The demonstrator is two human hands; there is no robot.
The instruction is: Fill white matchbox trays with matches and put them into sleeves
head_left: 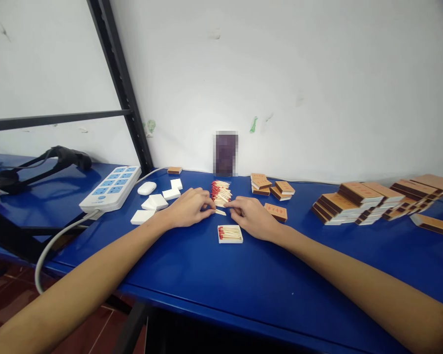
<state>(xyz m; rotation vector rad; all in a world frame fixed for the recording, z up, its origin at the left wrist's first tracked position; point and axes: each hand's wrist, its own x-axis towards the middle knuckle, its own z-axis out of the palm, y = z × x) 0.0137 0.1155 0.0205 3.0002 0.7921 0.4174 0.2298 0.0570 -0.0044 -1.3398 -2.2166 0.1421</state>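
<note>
A pile of red-tipped matches [221,192] lies on the blue table [206,275]. At the pile's near left edge is my left hand [192,207], its thumb and forefinger closed around the end of a few matches [220,212]. My right hand [251,216] touches the near right side of the pile with its fingertips, fingers bent; whether it grips a match is too small to tell. Just in front of both hands sits a white inner tray [230,241] with several matches lying in it, red heads to the left.
White trays [142,217] and a white case [146,188] lie left, beside a power strip [112,189]. Matchboxes [276,211] lie right of the pile, with larger stacks [345,204] further right. A blurred dark object [225,155] stands against the wall.
</note>
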